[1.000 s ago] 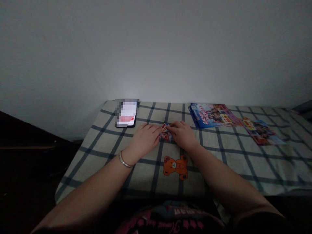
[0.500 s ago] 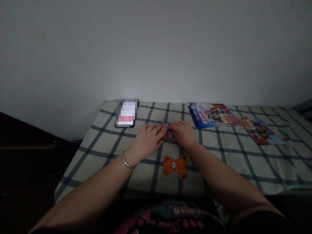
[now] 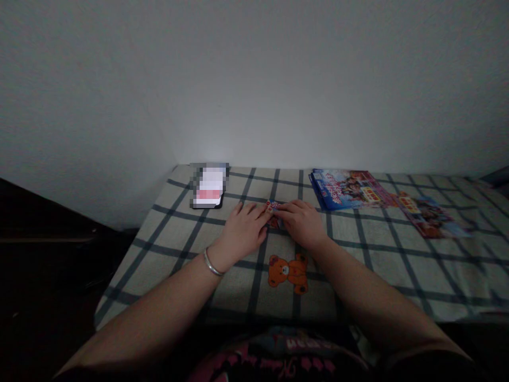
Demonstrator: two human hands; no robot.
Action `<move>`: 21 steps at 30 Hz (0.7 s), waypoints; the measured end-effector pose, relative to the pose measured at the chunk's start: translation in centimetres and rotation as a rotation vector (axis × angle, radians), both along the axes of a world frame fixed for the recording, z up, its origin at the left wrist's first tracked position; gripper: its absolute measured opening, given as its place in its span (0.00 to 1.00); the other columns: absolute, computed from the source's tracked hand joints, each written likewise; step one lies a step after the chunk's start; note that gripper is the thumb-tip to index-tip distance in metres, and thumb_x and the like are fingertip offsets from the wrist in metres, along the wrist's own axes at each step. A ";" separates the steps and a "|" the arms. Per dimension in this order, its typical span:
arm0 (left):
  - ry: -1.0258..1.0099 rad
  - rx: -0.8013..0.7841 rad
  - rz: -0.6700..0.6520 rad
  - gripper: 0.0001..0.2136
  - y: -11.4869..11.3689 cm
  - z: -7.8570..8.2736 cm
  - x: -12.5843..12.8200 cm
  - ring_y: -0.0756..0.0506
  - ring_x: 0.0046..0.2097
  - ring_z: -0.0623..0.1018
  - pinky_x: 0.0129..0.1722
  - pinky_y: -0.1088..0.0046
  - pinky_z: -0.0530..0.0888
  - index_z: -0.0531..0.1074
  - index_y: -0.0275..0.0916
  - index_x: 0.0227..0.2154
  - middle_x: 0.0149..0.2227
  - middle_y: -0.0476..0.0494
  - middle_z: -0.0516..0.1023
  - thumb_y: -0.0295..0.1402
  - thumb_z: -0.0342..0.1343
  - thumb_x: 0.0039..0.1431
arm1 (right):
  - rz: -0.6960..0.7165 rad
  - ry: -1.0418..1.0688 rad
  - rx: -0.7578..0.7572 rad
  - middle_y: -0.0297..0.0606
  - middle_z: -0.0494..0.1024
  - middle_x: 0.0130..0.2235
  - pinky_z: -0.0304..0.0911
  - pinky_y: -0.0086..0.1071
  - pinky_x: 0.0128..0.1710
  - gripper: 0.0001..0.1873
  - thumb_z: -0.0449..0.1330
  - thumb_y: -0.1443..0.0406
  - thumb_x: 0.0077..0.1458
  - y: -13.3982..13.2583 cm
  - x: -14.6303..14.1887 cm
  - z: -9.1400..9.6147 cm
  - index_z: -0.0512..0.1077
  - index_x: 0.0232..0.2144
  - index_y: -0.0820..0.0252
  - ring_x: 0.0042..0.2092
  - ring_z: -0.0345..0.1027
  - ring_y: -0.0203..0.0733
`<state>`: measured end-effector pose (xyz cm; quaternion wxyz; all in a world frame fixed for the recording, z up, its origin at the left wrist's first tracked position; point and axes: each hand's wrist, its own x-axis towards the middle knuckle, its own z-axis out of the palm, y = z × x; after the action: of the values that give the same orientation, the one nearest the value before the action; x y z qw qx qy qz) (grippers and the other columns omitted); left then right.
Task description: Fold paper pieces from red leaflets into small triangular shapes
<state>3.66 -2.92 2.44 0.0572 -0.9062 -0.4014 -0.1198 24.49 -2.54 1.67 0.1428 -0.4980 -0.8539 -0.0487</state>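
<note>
Between my hands, on the checked tablecloth, lies a small folded piece of colourful printed paper [image 3: 274, 205], mostly covered by fingers. My left hand [image 3: 245, 229], with a silver bangle at the wrist, grips the paper's left side with thumb and index finger; its other fingers stretch forward. On the right side my right hand [image 3: 304, 222] pinches the paper, its fingers bent together over it. The two hands' fingertips almost meet. Folds underneath the fingers are hard to make out.
A phone [image 3: 209, 187] with a lit screen lies at the back left. Several printed leaflets [image 3: 345, 190] are stacked at the back right, another leaflet [image 3: 431, 215] beside them. An orange bear picture [image 3: 288, 273] is on the tablecloth [image 3: 238, 289]. A plain wall [image 3: 254, 95] stands behind.
The view has shifted slightly, moving everything a little rightward. My fingers have shifted slightly on the folded paper, and its upper printed strip looks flatter and wider.
</note>
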 end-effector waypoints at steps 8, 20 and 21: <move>-0.009 -0.023 0.001 0.20 0.3 -0.2 -0.1 0.38 0.58 0.68 0.58 0.52 0.63 0.65 0.41 0.59 0.59 0.44 0.71 0.31 0.49 0.64 | -0.007 -0.027 0.004 0.38 0.79 0.49 0.59 0.41 0.51 0.13 0.56 0.65 0.63 -0.1 -0.6 0.8 0.79 0.45 0.51 0.49 0.68 0.46; -0.039 -0.058 0.025 0.20 0.0 0.2 0.0 0.37 0.59 0.68 0.59 0.52 0.63 0.68 0.41 0.57 0.59 0.44 0.71 0.35 0.52 0.62 | -0.101 -0.139 -0.053 0.39 0.80 0.49 0.53 0.42 0.51 0.17 0.54 0.67 0.62 -0.6 -0.8 2.1 0.79 0.46 0.50 0.48 0.67 0.48; -0.044 -0.060 0.027 0.20 0.0 0.2 -0.1 0.38 0.60 0.68 0.59 0.51 0.63 0.68 0.41 0.57 0.59 0.44 0.71 0.35 0.52 0.62 | -0.114 -0.140 -0.064 0.38 0.80 0.49 0.53 0.42 0.50 0.17 0.54 0.67 0.62 -0.7 -0.7 2.2 0.79 0.46 0.49 0.47 0.67 0.48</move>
<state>3.58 -2.91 2.60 0.0226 -0.8992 -0.4183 -0.1266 23.82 -3.20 3.92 0.0637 -0.5457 -0.8331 -0.0642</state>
